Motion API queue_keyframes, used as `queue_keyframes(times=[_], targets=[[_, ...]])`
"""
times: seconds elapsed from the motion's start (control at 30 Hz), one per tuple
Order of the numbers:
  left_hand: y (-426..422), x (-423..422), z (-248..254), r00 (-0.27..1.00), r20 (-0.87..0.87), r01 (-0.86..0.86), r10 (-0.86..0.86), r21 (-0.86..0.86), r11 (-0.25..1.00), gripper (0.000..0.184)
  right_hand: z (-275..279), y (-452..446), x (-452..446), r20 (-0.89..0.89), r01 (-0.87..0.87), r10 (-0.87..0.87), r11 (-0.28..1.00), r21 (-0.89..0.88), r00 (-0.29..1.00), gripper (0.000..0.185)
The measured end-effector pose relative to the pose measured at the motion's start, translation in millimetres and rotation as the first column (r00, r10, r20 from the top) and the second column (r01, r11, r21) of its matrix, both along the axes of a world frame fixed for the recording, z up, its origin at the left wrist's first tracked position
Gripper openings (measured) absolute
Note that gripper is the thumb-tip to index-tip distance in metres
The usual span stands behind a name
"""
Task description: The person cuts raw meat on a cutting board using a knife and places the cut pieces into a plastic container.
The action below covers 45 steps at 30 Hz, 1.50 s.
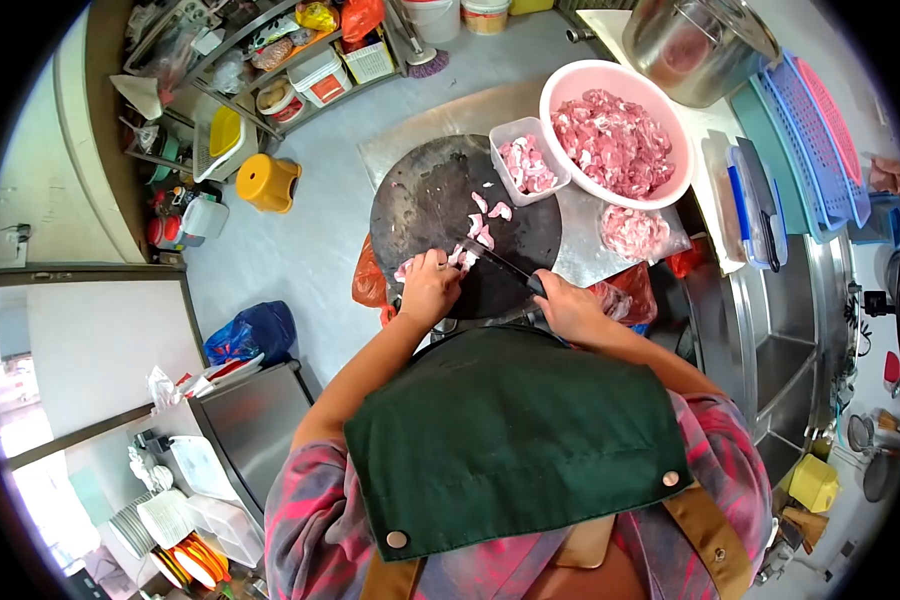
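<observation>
My right hand [570, 308] is wrapped round the black handle of a knife [508, 267]. The blade reaches left across a round dark chopping board [420, 185], its tip among pale pink pieces of raw meat [481, 232]. Left of the blade, my left hand [430, 287] presses down with curled fingers on a strip of raw meat [404, 270], which is partly hidden under it. Beyond the knife, a clear square tub [526, 165] with cut meat stands on the board's far right edge. A large pink basin [682, 150] heaped with meat sits to its right.
A bag of sliced meat [635, 232] lies below the basin. A large steel pot [690, 45] and blue baskets [810, 140] stand at the right, near steel sinks [782, 370]. On the floor at left is a yellow stool [268, 183]. Loaded shelves [255, 55] stand behind.
</observation>
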<state>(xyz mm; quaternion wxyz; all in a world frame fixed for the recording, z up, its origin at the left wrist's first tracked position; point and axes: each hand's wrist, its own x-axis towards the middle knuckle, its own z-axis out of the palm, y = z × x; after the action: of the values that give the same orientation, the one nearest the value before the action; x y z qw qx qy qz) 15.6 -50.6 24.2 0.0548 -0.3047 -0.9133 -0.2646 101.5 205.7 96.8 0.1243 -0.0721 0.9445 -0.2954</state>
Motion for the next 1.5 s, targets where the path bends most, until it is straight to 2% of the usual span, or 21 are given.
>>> queue_keyframes(times=[0.13, 0.27, 0.37, 0.43, 0.47, 0.63, 0.73, 0.83, 0.87, 0.93, 0.97, 1.0, 1.1, 1.13, 1.23, 1.27, 1.37, 1.4, 1.5], targets=[[-4, 2, 3, 0.999, 0.001, 0.033, -0.033, 0.006, 0.999, 0.004, -8, -8, 1, -0.002, 0.039, -0.039, 0.999, 0.023, 0.999, 0.040], [-14, 5, -5, 0.998, 0.049, 0.043, -0.046, 0.062, 0.997, 0.014, 6, -13, 3, 0.045, 0.105, -0.104, 0.995, -0.005, 0.994, 0.040], [-12, 7, 5, 0.995, 0.094, 0.012, -0.026, 0.154, 0.988, 0.021, 0, -11, 6, -0.057, 0.007, -0.011, 0.998, -0.069, 0.998, 0.039], [-6, 3, -1, 0.996, 0.082, -0.034, 0.019, 0.190, 0.981, 0.025, -8, -12, 6, -0.061, -0.046, 0.044, 0.999, -0.027, 0.997, 0.036], [-3, 0, -3, 1.000, 0.011, -0.016, 0.014, 0.176, 0.984, 0.018, -9, -13, 5, -0.062, -0.073, 0.072, 0.997, -0.006, 0.995, 0.034], [-1, -7, -21, 0.998, -0.005, 0.064, -0.064, 0.179, 0.982, 0.005, -11, -32, -8, 0.007, -0.094, 0.094, 0.996, -0.008, 0.996, 0.022], [1, -9, -18, 0.996, -0.007, 0.085, -0.085, 0.145, 0.986, 0.010, -42, -61, -33, -0.082, -0.095, 0.089, 0.994, -0.063, 0.993, 0.020], [3, -4, -18, 0.996, -0.006, 0.088, -0.088, 0.080, 0.993, 0.009, -29, -77, -58, 0.071, -0.087, 0.088, 0.996, -0.019, 0.994, 0.023], [2, -4, -18, 0.996, -0.003, 0.090, -0.090, 0.056, 0.994, 0.008, -30, -73, -53, 0.052, -0.104, 0.105, 0.994, -0.016, 0.993, 0.024], [0, -6, -18, 0.993, 0.030, 0.107, -0.112, 0.155, 0.982, 0.011, -35, -53, -36, 0.014, -0.143, 0.143, 0.990, -0.005, 0.990, 0.027], [-2, -6, -18, 0.992, 0.047, 0.108, -0.121, 0.207, 0.972, 0.013, -34, -41, -25, 0.035, -0.110, 0.110, 0.994, -0.019, 0.993, 0.027], [-2, -2, -9, 0.968, 0.246, -0.010, -0.041, 0.202, 0.979, 0.023, -29, -28, -14, 0.057, -0.080, 0.081, 0.996, -0.028, 0.995, 0.028], [-6, 1, 26, 0.997, -0.029, -0.071, 0.069, -0.079, 0.994, 0.036, -4, -15, -2, 0.135, 0.023, -0.017, 0.999, -0.043, 0.991, 0.029], [-12, 2, 19, 0.996, 0.013, -0.089, 0.091, -0.084, 0.992, 0.035, 1, -14, 0, 0.160, 0.063, -0.055, 0.997, -0.045, 0.986, 0.030], [-23, 4, -1, 0.991, 0.106, -0.064, 0.080, -0.150, 0.987, 0.033, -4, -17, 7, 0.041, -0.050, 0.053, 0.997, -0.058, 0.998, 0.031], [-25, 3, -9, 0.997, 0.065, -0.036, 0.045, -0.135, 0.990, 0.024, -11, -17, 9, 0.007, -0.086, 0.087, 0.995, -0.043, 0.996, 0.033], [-24, 7, -12, 0.998, 0.050, 0.037, -0.032, -0.106, 0.994, 0.013, -17, -15, 9, 0.009, -0.068, 0.068, 0.998, -0.012, 0.998, 0.036], [-22, 8, -11, 1.000, -0.014, 0.022, -0.023, -0.030, 0.999, 0.007, -16, -15, 9, -0.002, -0.076, 0.076, 0.997, -0.019, 0.997, 0.035], [-20, 13, -10, 1.000, -0.003, -0.031, 0.031, 0.010, 0.999, 0.008, -9, -19, 10, 0.016, -0.107, 0.107, 0.993, -0.041, 0.994, 0.033]])
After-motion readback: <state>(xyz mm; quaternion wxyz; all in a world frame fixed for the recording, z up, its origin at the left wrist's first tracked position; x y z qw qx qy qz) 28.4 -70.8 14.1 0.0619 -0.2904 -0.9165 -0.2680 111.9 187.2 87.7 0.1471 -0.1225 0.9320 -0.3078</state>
